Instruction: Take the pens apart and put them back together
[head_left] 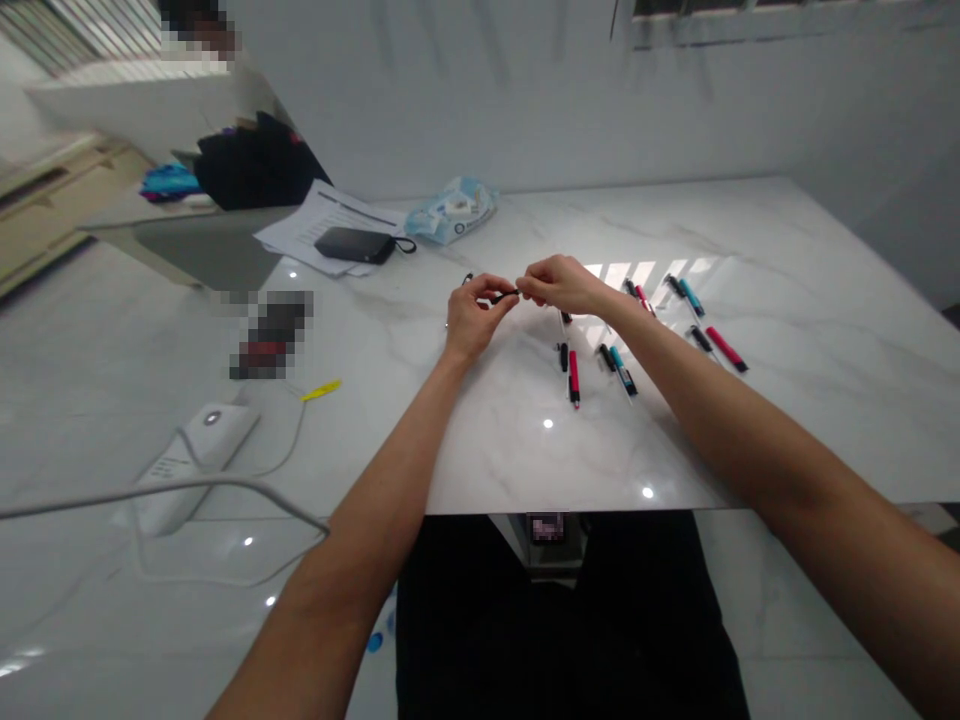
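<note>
My left hand [476, 318] is closed, its thumb and fingers pinching a thin black pen piece [505, 295] above the table. At the far end of that piece are the pinched fingers of my right hand [561, 285]; what exactly lies between them is too small to make out. Small groups of pen parts lie to the right. Nearest me are a red pen barrel [574, 375] and a black pen cap [563, 356]. Beside them lies a blue pen barrel [621, 368]. Farther right are another red barrel [726, 348] and another blue barrel [691, 296]. My right forearm partly covers this area.
The white marble-look table [495, 450] meets a wall at the back. Papers [326, 215], a black pouch [355, 244] and a blue wipes packet [452, 210] lie at back left. Near left are a white power strip [199, 460], a cable and a yellow tag [322, 390].
</note>
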